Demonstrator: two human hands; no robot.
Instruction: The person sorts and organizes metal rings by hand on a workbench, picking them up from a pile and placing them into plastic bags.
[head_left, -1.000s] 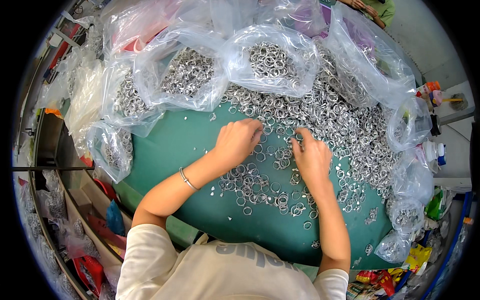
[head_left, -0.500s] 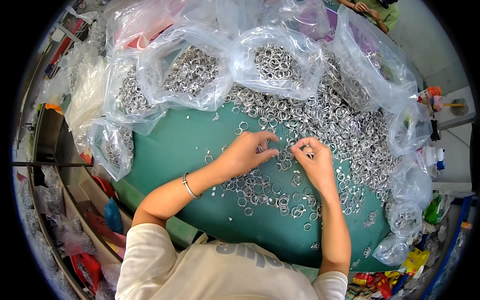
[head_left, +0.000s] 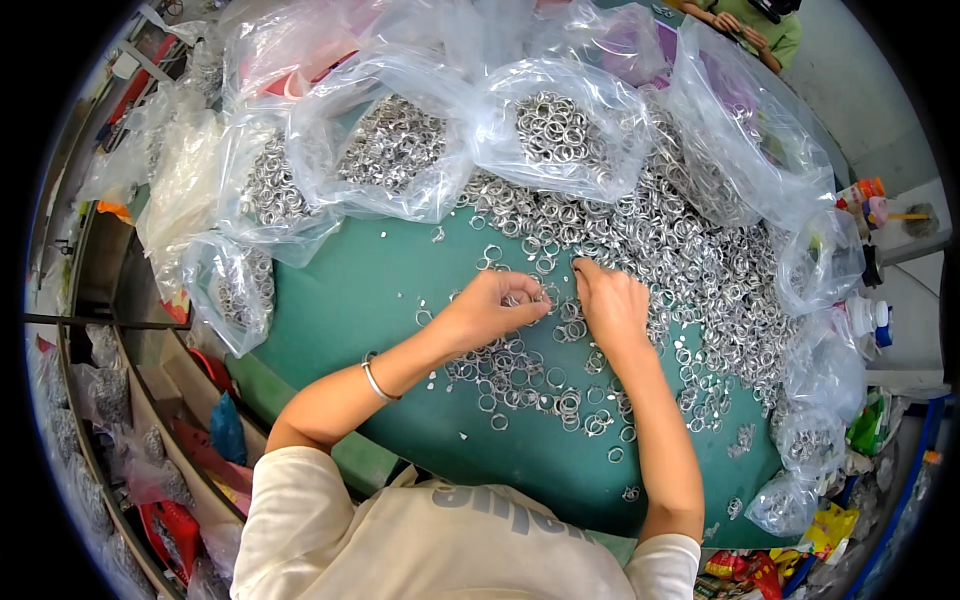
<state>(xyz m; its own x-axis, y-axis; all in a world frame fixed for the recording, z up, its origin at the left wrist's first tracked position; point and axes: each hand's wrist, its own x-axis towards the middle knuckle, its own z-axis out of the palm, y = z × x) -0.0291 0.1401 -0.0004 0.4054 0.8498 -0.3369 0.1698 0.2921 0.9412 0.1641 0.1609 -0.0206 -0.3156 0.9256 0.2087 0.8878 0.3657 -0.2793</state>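
Curled at the middle of the green tabletop (head_left: 340, 280), my left hand (head_left: 496, 308) has thumb and fingers closed round a few silver metal rings (head_left: 516, 298), partly hidden by the fingers. My right hand (head_left: 614, 308) is just to its right, back upward, fingertips pressed together at the near edge of a large ring pile (head_left: 690, 260). What those fingertips hold, if anything, cannot be made out. A looser scatter of rings (head_left: 520, 372) lies below and between my wrists. A metal bangle (head_left: 374, 380) circles my left forearm.
Clear plastic bags of rings stand along the far side, including one at far left (head_left: 392, 145) and one at far centre (head_left: 556, 130). Smaller bags (head_left: 808, 440) line the right edge. Shelves with bags (head_left: 105, 390) are at left. Another person (head_left: 755, 35) works at the far right.
My left thumb and fingers have come closer together. My right hand has turned back upward, and its fingertips have moved slightly away from me to the pile's edge.
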